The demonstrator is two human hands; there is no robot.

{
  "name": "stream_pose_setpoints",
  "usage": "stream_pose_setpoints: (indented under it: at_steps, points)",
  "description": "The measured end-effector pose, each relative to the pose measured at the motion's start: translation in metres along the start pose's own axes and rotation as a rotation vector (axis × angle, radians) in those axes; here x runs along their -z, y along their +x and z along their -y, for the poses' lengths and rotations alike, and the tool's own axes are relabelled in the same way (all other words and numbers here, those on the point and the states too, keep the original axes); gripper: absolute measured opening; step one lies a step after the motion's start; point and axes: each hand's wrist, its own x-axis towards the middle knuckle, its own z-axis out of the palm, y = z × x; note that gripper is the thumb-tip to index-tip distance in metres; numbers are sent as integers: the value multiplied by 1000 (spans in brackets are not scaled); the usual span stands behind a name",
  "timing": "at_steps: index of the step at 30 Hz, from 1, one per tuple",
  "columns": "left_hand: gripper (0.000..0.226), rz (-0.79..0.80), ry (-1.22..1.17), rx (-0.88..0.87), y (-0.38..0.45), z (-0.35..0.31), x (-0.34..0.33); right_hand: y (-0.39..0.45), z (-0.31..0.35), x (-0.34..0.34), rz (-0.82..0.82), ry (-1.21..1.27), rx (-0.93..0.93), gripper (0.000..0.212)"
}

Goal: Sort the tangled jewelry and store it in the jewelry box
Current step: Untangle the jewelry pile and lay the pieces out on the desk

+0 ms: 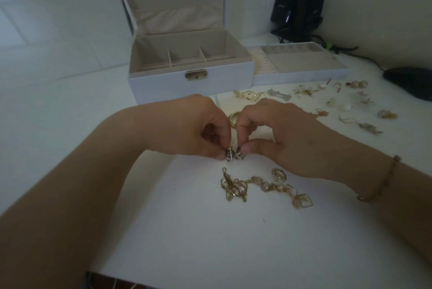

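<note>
While both hands meet above the tabletop (191, 230), the left hand (194, 127) pinches one small sparkly earring (229, 155) between thumb and fingertip, and the right hand (275, 134) pinches its twin (239, 155), fingers closed tight on each. The pair sit touching, side by side between the hands, each hanging roughly upright. They look hooked together, so the smart play is a gentle twist apart, not a pull, keeping the grip on the metal hoops. Just below the hands lies the gold tangle (264, 186), its long axis running left to right, trailing toward the right wrist. Beyond the hands stands the open box (190, 78), compartments bare, its tray (301, 64) beside it, with sorted pieces (350, 101) spread beyond the right hand.
</note>
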Motion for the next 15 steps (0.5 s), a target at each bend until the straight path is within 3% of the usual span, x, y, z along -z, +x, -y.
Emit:
stream_pose_setpoints:
  at_steps: [15]
  points:
    - [16,-79,1,-36,-3,-4,3,-4,-11,24,-2,-119,83,18]
